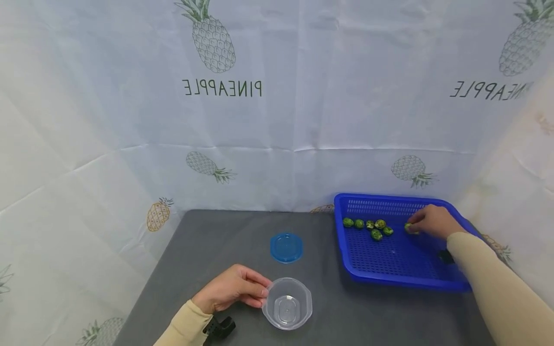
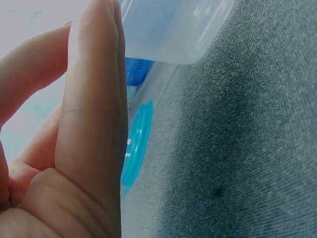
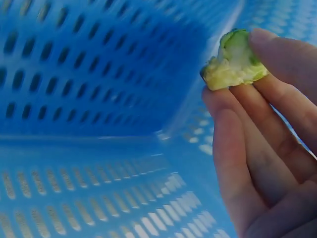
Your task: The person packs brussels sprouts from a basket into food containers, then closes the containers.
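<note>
My left hand (image 1: 233, 289) pinches the rim of a clear plastic bowl (image 1: 287, 312) at its left side, thumb against the edge. The bowl stands upright near the front of the table and partly shows at the top of the left wrist view. Over the right part of a blue plastic basket (image 1: 389, 278), my right hand (image 1: 436, 222) holds a Brussels sprout (image 3: 237, 59) between thumb and fingertips. The right wrist view shows the sprout's pale, rough side. Several other Brussels sprouts (image 1: 376, 234) lie inside the basket, toward its back left.
A round blue lid (image 1: 286, 248) lies on the dark grey tabletop (image 1: 216, 250), just behind the bowl. The basket has raised, slotted walls and sits at the table's right. A white curtain (image 1: 277, 120) with pineapple prints hangs behind the table and at both sides.
</note>
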Demonstrator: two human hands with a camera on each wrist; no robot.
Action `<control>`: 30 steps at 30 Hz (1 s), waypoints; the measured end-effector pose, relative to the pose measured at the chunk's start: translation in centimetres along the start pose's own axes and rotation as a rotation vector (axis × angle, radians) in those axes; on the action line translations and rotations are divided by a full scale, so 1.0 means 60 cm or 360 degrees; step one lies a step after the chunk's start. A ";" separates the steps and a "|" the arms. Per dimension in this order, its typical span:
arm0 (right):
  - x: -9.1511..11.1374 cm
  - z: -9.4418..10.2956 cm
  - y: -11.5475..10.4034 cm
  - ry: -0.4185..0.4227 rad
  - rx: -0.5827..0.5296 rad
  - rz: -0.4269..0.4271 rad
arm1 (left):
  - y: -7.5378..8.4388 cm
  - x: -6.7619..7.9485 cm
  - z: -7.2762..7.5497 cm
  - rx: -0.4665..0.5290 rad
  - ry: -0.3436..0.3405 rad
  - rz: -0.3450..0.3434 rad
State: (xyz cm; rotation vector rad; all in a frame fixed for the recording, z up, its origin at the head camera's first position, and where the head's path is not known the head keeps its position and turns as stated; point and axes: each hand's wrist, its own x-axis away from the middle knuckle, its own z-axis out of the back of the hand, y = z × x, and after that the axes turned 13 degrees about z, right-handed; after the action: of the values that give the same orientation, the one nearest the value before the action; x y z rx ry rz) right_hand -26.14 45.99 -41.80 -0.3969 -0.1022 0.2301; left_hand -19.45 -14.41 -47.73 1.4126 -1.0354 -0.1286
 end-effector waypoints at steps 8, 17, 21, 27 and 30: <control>0.036 0.013 -0.097 0.0036 -0.0049 0.0113 | -0.008 0.006 0.005 -0.0005 0.0003 0.0008; 0.054 0.001 -0.251 0.0177 -0.0081 0.0305 | -0.005 0.004 0.008 0.0010 0.0030 -0.0016; 0.053 -0.019 -0.323 0.0186 -0.0173 0.0360 | -0.005 0.004 0.008 0.0004 0.0029 -0.0009; 0.044 -0.059 -0.413 0.0188 -0.0283 0.0523 | -0.002 0.000 0.003 0.0008 0.0008 -0.0009; 0.039 -0.082 -0.445 0.0176 -0.0354 0.0589 | 0.000 -0.002 0.000 0.0013 -0.0002 -0.0010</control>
State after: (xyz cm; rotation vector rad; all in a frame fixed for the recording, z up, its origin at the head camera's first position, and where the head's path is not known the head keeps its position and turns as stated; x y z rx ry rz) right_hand -17.75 20.78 -35.67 -0.6487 0.0563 0.5638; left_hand -19.52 -14.33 -47.81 1.4233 -1.0336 -0.1299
